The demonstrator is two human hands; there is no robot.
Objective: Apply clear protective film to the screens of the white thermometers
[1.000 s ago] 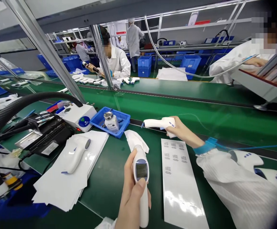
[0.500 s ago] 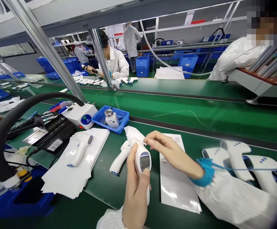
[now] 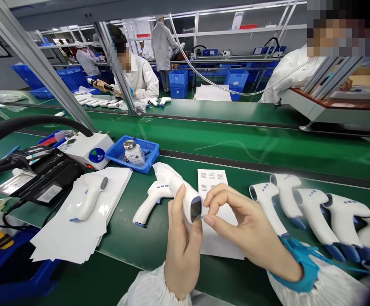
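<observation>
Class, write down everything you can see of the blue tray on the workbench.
The shallow, open blue plastic tray is rectangular and sits on the green workbench, beside a white benchtop unit. Inside stands an upright labelled bottle with a metal cap, among small dark items too small to identify.

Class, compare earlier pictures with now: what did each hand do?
The right hand let go of a thermometer, now on the mat, and moved to the thermometer in the left hand, fingertips at its screen. The left hand kept hold, turning it. The blue tray stayed.
</observation>
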